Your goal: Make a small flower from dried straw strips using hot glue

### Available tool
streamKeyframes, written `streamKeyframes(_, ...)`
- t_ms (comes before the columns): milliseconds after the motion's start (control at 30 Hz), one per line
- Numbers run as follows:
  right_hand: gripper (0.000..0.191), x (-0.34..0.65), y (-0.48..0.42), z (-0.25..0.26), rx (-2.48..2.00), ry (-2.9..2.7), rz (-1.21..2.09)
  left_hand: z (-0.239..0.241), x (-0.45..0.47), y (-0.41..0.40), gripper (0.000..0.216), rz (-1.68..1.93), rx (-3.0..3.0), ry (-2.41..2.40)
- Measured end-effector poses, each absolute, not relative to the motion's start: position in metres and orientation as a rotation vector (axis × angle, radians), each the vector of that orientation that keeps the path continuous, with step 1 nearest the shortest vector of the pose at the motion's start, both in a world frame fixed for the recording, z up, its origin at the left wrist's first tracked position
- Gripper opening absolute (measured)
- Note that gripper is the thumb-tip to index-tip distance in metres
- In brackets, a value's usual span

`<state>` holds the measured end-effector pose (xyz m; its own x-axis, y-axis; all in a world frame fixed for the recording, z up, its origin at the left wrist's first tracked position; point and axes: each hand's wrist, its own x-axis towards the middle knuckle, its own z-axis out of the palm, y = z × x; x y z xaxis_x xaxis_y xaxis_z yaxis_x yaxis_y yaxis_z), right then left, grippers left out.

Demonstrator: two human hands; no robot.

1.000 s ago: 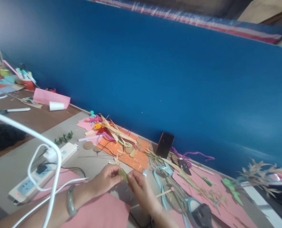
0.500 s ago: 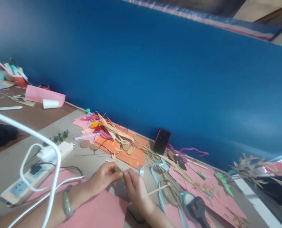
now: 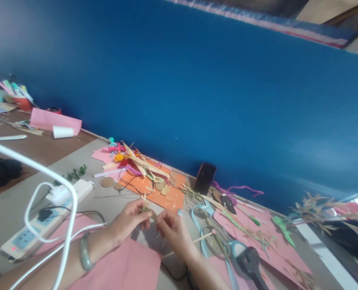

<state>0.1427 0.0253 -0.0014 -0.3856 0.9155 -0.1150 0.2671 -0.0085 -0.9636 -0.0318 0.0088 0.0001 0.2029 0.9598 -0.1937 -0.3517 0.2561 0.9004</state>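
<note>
Between my two hands, just above the table, is a narrow greenish-tan strip that looks like dried leaf or husk. My left hand, with a green bangle at the wrist, pinches it between thumb and fingers, and a pale tip sticks up past them. The fingers of my right hand are bent together at the strip's lower right end, their tips partly hidden. Below the hands lies a pink paper sheet. Behind them, an orange sheet carries dried husks and small round discs.
At left, a white power strip has a charger plugged in, and a white cable loops across the near view. A phone leans on the blue partition. At right are light-blue ribbon, a black-handled tool and pink paper.
My hands have drawn slightly apart, the left up and to the left, so more of the strip shows between them. The things on the table stay put; the view has shifted slightly.
</note>
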Motion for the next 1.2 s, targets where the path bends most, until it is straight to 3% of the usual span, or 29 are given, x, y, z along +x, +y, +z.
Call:
streamKeyframes(167,0.044,0.145,0.029,-0.001,-1.208,-1.685,1.512,-0.001,-0.029,0.008,0.025,1.091,0.713,0.839)
streamKeyframes(400,0.039,0.149,0.032,0.010,-1.287,-1.915,1.248,-0.011,-0.032,0.013,0.028,1.219,0.678,0.841)
streamKeyframes(667,0.037,0.162,0.043,0.048,-1.468,-2.129,0.660,-0.011,-0.039,0.021,0.037,1.301,0.703,0.979)
streamKeyframes(767,0.011,0.171,0.043,0.066,-1.495,-2.349,0.254,-0.017,-0.040,0.023,0.037,1.294,0.716,1.006)
streamKeyframes(867,0.022,0.186,0.033,0.077,-1.566,-2.528,0.000,-0.021,-0.039,0.024,0.037,1.282,0.732,1.019)
streamKeyframes(1000,0.009,0.211,0.002,0.070,-1.812,-2.677,0.147,-0.024,-0.038,0.024,0.033,1.289,0.754,1.013)
streamKeyframes(1200,0.004,0.241,-0.043,0.024,-2.082,-2.681,0.193,-0.024,-0.038,0.022,0.030,1.282,0.823,1.059)
